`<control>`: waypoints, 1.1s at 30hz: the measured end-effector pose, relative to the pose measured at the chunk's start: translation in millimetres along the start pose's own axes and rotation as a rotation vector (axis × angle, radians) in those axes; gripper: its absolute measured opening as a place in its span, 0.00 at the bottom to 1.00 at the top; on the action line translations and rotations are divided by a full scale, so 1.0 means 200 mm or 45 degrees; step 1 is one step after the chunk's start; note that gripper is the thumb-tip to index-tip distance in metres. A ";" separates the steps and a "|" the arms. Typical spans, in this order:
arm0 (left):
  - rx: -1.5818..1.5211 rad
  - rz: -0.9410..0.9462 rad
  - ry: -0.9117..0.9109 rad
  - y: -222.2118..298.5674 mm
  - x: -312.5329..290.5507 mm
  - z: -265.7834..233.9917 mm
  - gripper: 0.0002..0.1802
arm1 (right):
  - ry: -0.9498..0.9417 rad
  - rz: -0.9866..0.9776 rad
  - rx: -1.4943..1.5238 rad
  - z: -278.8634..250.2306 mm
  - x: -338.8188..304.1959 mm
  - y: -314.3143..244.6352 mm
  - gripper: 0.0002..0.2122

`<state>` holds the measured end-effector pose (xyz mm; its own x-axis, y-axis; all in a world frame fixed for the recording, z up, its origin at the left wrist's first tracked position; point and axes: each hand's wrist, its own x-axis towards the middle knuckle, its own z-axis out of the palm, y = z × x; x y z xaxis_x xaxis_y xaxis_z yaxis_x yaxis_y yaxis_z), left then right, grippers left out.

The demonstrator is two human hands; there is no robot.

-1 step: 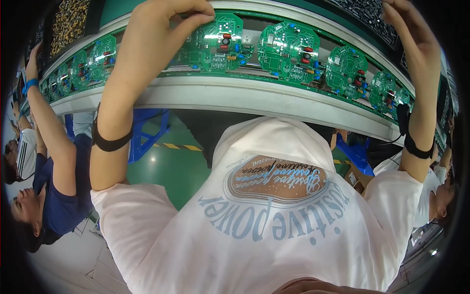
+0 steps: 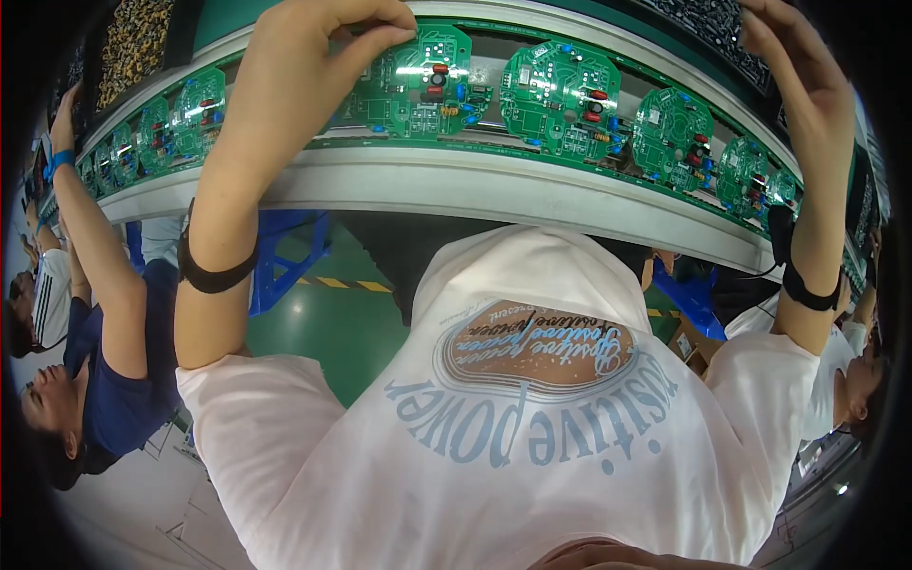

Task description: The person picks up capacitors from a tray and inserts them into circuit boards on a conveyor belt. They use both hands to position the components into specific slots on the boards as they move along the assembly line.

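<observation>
My left hand (image 2: 332, 43) is over the upper edge of a green circuit board (image 2: 418, 85), thumb and fingertips drawn together in a pinch. Whatever may be between them is too small or hidden to make out. That board carries red, black and blue electronic components. To its right lies a second green circuit board (image 2: 560, 100) of the same kind. At the far right, my right hand (image 2: 803, 66) reaches to a black bin of small dark parts (image 2: 708, 24). Its thumb and forefinger are close together at the bin; what they grip, if anything, cannot be seen.
More boards (image 2: 673, 142) sit in a row along a conveyor with a pale metal rail (image 2: 456, 176). A bin of yellowish parts (image 2: 133, 43) stands at the far left. Beside me on the left is a co-worker in dark blue (image 2: 128, 351). Blue stools (image 2: 285, 256) stand below the rail.
My right hand has shifted very slightly at the bin. Nothing else has visibly changed.
</observation>
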<state>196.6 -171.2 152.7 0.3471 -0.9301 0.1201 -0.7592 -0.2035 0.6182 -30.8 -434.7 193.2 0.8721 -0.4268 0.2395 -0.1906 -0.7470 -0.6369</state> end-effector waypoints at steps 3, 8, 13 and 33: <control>-0.050 -0.113 -0.024 -0.01 0.00 0.01 0.05 | -0.044 0.159 0.159 0.01 -0.05 -0.02 0.05; -0.036 -0.046 -0.016 -0.08 0.01 0.05 0.05 | -0.216 0.376 0.503 -0.01 -0.10 0.01 0.06; -1.127 0.906 0.393 -0.25 0.08 0.22 0.06 | -0.360 0.549 0.825 0.05 -0.08 0.01 0.07; 0.428 0.368 0.271 0.08 0.31 0.03 0.09 | -0.554 -0.355 0.151 0.26 -0.19 -0.04 0.06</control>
<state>201.6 -233.6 164.8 0.1745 -0.8871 0.4274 -0.9645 -0.0666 0.2555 -39.9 -386.1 151.9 0.9936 0.0496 0.1013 0.1054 -0.7283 -0.6771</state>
